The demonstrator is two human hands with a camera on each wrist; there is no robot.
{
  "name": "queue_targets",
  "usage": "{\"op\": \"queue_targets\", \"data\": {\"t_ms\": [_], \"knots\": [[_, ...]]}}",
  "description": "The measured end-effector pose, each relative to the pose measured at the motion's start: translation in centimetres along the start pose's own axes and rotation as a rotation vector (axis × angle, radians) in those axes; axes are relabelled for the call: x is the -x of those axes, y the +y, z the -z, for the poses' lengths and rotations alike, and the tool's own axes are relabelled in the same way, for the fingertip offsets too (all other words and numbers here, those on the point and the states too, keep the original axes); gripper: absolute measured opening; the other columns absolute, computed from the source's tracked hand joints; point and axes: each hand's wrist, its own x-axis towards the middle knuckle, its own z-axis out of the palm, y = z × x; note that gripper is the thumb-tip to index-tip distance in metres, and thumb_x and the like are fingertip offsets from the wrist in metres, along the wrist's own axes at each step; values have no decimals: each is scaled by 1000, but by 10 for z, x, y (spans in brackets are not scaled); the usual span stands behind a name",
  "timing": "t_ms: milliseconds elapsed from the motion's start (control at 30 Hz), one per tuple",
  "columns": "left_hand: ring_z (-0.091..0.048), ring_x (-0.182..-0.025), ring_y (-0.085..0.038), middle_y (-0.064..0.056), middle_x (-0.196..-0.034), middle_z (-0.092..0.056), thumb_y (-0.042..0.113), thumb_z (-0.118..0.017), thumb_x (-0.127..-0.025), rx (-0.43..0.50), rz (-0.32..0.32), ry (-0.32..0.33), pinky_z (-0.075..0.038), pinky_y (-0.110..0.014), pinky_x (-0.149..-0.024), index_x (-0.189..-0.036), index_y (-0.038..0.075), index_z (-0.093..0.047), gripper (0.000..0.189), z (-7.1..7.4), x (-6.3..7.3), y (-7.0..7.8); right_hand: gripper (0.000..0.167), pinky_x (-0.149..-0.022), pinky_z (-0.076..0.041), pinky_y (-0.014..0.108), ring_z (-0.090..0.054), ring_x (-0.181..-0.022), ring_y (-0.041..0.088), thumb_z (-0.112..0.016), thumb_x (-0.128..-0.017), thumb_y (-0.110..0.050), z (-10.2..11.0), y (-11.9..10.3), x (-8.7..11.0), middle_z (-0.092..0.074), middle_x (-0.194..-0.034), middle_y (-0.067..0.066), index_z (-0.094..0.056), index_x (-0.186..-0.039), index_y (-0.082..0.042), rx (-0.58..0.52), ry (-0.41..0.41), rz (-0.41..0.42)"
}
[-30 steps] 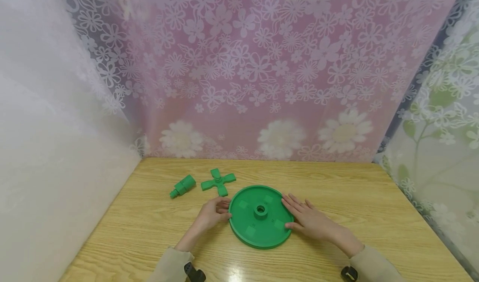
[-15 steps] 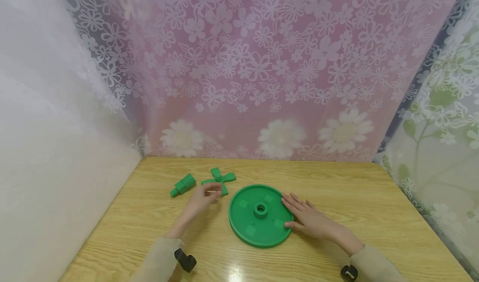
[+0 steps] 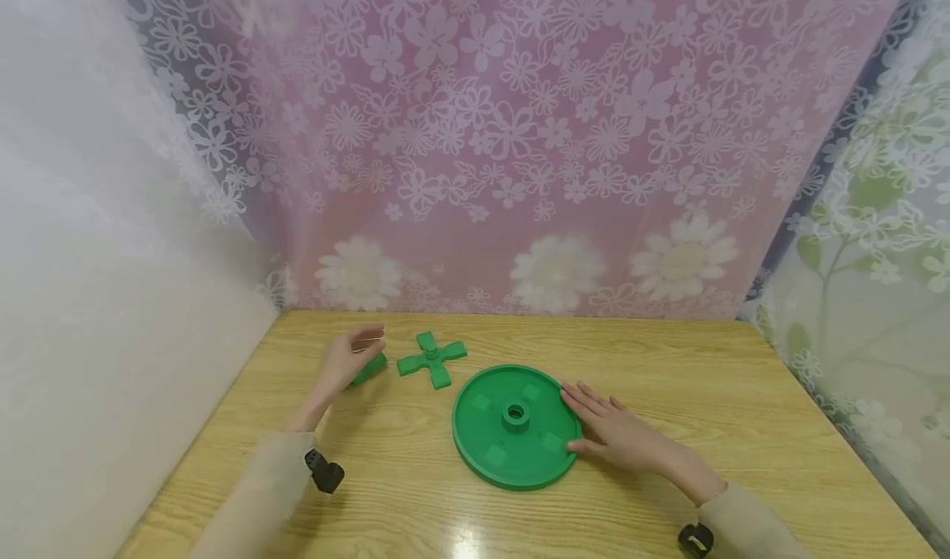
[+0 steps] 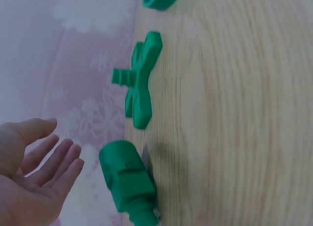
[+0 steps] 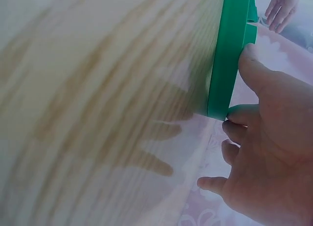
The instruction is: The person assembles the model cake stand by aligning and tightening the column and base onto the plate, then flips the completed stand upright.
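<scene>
My left hand is over a green stepped cylinder at the table's back left and partly covers it. In the left wrist view the fingers are spread apart from that cylinder with nothing between them. A green four-armed cross with a small peg at its centre lies to its right. My right hand rests at the right edge of a large round green disc, fingers extended. The disc has a raised rim and a hollow hub in its middle. In the right wrist view the thumb touches its rim.
All the parts lie on a wood-grain table. Behind it hangs a pink floral curtain. A pale sheet borders the left side, and a flowered one the right.
My left hand has left the disc's left rim and moved left and back, past the cross, to above the stepped cylinder. The right hand has stayed at the disc.
</scene>
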Motion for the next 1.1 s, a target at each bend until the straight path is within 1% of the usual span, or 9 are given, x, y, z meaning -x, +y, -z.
{"op": "queue_targets", "data": {"t_ms": [100,200,333,433,567,767,900,1000,1100], "knots": [[-59,-124,-42,-24,-137,-60,22,-66,-101,-62,27,-16,-51,-54,-103,-140,1,-57,46,9,-5,-6,82,-113,-23,76,-20,-150,45,-60,-100,-48,1,-1,1,-25,-164,23,-29,-159,0,3,-1,-3],[-58,-125,-42,-24,-139,-59,25,-66,-101,-132,45,-60,-51,-54,-102,-143,0,-55,50,16,-10,-10,82,-113,-24,75,-20,-150,45,-60,-100,-48,1,-1,1,-25,-164,23,-29,-158,0,6,-2,-5],[-56,-125,-45,-27,-139,-56,23,-68,-99,-182,83,-136,-52,-55,-101,-142,-2,-54,51,22,-15,-11,82,-112,-24,76,-21,-150,45,-61,-99,-48,2,-2,0,-25,-164,22,-29,-158,1,6,-3,-3],[-57,-122,-47,-29,-137,-56,22,-70,-98,-203,114,-192,-53,-55,-99,-139,-6,-55,52,24,-19,-12,83,-111,-25,76,-22,-150,46,-61,-99,-48,3,-3,0,-26,-164,22,-30,-158,1,3,-6,-3],[-59,-120,-46,-30,-134,-58,22,-73,-96,-208,150,-248,-54,-54,-97,-137,-8,-57,53,25,-25,-17,82,-111,-25,76,-23,-149,46,-60,-99,-48,3,-4,0,-26,-163,23,-30,-158,1,10,-3,1],[-54,-126,-47,-28,-138,-57,26,-75,-94,-225,185,-318,-51,-55,-101,-139,-7,-56,58,25,-29,-22,83,-110,-25,77,-22,-149,47,-58,-100,-50,1,-2,0,-26,-163,24,-29,-158,2,4,-11,10],[-51,-128,-47,-29,-139,-56,26,-76,-93,-245,190,-341,-49,-57,-103,-141,-7,-54,61,24,-29,-21,83,-109,-25,79,-23,-148,48,-59,-100,-50,-1,1,0,-27,-162,25,-30,-157,2,-5,8,31],[-52,-127,-47,-29,-138,-56,23,-76,-94,-246,191,-336,-49,-56,-102,-140,-8,-54,60,23,-29,-18,82,-105,-28,80,-25,-147,48,-59,-100,-49,-4,4,0,-29,-161,26,-31,-157,2,21,33,57],[-52,-126,-47,-29,-137,-57,21,-75,-94,-249,197,-323,-50,-56,-102,-139,-8,-55,57,22,-28,-17,82,-105,-28,80,-25,-148,47,-58,-100,-49,-6,6,0,-28,-162,24,-30,-158,1,23,30,53]]}}
